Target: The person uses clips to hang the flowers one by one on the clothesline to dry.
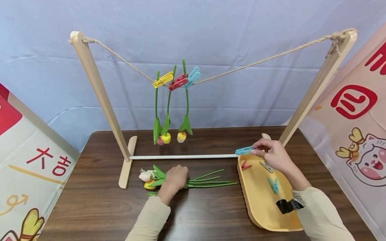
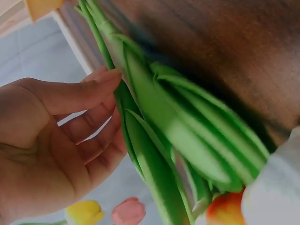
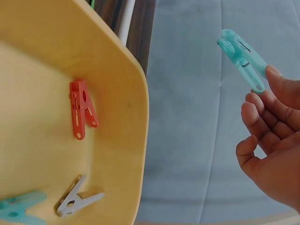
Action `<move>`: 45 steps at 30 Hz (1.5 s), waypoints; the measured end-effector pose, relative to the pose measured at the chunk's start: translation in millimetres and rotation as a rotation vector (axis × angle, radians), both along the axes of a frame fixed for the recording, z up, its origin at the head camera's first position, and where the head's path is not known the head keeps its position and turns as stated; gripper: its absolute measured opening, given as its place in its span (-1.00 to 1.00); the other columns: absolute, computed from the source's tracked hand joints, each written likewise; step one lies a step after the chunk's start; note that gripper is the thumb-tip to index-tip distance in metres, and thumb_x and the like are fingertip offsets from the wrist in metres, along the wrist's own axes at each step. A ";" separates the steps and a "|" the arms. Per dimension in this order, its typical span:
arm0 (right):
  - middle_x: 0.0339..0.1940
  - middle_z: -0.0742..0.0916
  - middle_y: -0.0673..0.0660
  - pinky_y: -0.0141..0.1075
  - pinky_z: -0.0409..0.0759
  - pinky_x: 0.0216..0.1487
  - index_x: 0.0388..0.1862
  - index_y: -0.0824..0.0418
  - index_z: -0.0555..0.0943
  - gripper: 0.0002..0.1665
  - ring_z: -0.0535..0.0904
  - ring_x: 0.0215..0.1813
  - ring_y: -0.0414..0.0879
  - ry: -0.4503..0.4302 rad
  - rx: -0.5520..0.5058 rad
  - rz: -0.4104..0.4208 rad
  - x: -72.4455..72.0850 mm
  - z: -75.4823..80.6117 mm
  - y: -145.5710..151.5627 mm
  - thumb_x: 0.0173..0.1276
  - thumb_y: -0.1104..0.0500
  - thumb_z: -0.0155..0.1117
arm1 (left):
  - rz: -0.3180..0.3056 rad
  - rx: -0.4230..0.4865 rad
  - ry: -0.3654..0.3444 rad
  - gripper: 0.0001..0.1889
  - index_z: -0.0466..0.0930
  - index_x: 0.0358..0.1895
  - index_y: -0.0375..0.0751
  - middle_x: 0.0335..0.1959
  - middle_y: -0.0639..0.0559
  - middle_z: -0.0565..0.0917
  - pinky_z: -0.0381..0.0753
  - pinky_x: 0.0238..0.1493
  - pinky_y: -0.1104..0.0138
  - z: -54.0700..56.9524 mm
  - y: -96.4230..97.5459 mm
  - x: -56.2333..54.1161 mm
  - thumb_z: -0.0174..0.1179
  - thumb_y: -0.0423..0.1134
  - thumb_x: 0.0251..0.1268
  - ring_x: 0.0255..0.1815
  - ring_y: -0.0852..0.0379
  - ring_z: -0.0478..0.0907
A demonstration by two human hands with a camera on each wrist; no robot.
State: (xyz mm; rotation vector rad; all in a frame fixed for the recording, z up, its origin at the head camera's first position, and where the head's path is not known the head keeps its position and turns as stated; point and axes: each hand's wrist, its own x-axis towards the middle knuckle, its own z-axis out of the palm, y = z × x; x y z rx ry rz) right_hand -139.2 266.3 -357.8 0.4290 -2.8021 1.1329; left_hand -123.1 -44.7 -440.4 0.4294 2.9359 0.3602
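Observation:
My left hand [image 1: 176, 178] is over a bunch of artificial tulips [image 1: 208, 182] lying on the table. In the left wrist view its thumb and fingers pinch one green stem [image 2: 104, 51] near the leaves. White and yellow-orange blooms [image 1: 147, 177] point left. My right hand [image 1: 272, 154], above the tray's far edge, pinches a blue clothespin [image 1: 244, 150] by its handle ends; the right wrist view shows this clothespin [image 3: 243, 61] raised over the rim. Three tulips hang bloom-down from a rope [image 1: 256, 63], held by yellow [image 1: 163, 80], red [image 1: 178, 82] and blue [image 1: 192, 77] clothespins.
A yellow tray [image 1: 251, 214] at the right holds a red clothespin [image 3: 80, 110], a grey one [image 3: 75, 199] and a teal one [image 3: 21, 206]. Wooden posts [image 1: 101, 97] carry the sagging rope, with a white rod [image 1: 184, 156] low between them. Printed panels stand at both sides.

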 end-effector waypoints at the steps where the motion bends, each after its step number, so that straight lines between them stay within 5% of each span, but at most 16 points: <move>1: -0.49 0.61 0.08 -0.36 0.34 -0.55 -0.37 0.32 0.63 -0.90 0.37 -0.52 -0.17 0.003 0.004 -0.009 0.5 0.5 1.4 0.17 0.27 0.31 | -0.004 0.007 -0.003 -0.77 0.48 -0.70 -0.16 -0.60 -0.09 0.56 0.51 -0.59 0.14 2.8 -0.9 -0.3 0.10 -0.47 0.04 -0.52 -0.04 0.56; 6: -0.52 0.61 0.09 -0.36 0.31 -0.57 -0.38 0.33 0.63 -0.90 0.35 -0.57 -0.18 0.029 0.016 -0.047 2.4 2.7 10.7 0.16 0.28 0.31 | -0.018 0.057 0.040 -0.71 0.42 -0.72 -0.13 -0.65 0.01 0.51 0.43 -0.63 0.22 28.7 -9.3 -2.0 0.08 -0.55 0.01 -0.56 0.03 0.51; 13: -0.53 0.61 0.08 -0.37 0.31 -0.57 -0.37 0.33 0.63 -0.89 0.35 -0.56 -0.17 0.023 0.024 -0.080 2.8 3.8 18.8 0.18 0.26 0.30 | -0.023 0.156 0.176 -0.75 0.51 -0.48 -0.24 -0.54 -0.01 0.51 0.47 -0.53 0.25 80.3 -21.4 0.0 0.05 -0.67 -0.12 -0.51 0.03 0.50; 19: -0.51 0.61 0.09 -0.38 0.31 -0.56 -0.35 0.35 0.63 -0.87 0.36 -0.56 -0.19 0.028 0.025 -0.063 2.4 3.7 18.2 0.17 0.27 0.31 | -0.036 0.286 0.294 -0.85 0.47 -0.44 -0.23 -0.52 0.01 0.49 0.46 -0.48 0.24 117.1 -19.0 -3.2 0.19 -0.55 0.04 -0.46 0.04 0.51; 25: -0.53 0.61 0.08 -0.36 0.31 -0.56 -0.37 0.34 0.63 -0.90 0.35 -0.57 -0.19 0.050 0.032 -0.045 -0.2 5.3 14.0 0.16 0.29 0.31 | -0.028 0.428 0.420 -0.88 0.45 -0.41 -0.28 -0.47 -0.04 0.51 0.48 -0.40 0.22 142.6 -9.6 -13.9 0.18 -0.52 0.10 -0.44 0.03 0.50; 31: -0.52 0.60 0.04 -0.36 0.32 -0.53 -0.35 0.31 0.63 -0.90 0.35 -0.54 -0.17 0.041 0.062 -0.025 -2.1 9.7 9.6 0.19 0.27 0.29 | 0.033 0.505 0.433 -0.93 0.46 -0.33 -0.32 -0.40 -0.09 0.54 0.50 -0.30 0.19 158.1 -0.5 -26.3 0.16 -0.47 0.17 -0.33 -0.01 0.53; 38: -0.54 0.58 0.02 -0.36 0.31 -0.52 -0.40 0.30 0.62 -0.96 0.34 -0.54 -0.19 0.103 0.070 0.033 -8.5 20.4 0.9 0.17 0.32 0.29 | 0.043 0.518 0.416 -0.94 0.47 -0.32 -0.35 -0.39 -0.11 0.55 0.50 -0.28 0.19 159.0 5.6 -33.7 0.15 -0.43 0.20 -0.33 -0.01 0.53; 45: -0.53 0.60 0.07 -0.41 0.33 -0.51 -0.41 0.34 0.63 -0.94 0.37 -0.52 -0.18 0.150 0.058 0.056 -22.7 54.4 -21.5 0.13 0.34 0.31 | 0.055 0.527 0.419 -0.93 0.48 -0.36 -0.34 -0.42 -0.10 0.55 0.49 -0.27 0.19 157.1 8.5 -36.0 0.19 -0.43 0.17 -0.36 -0.01 0.53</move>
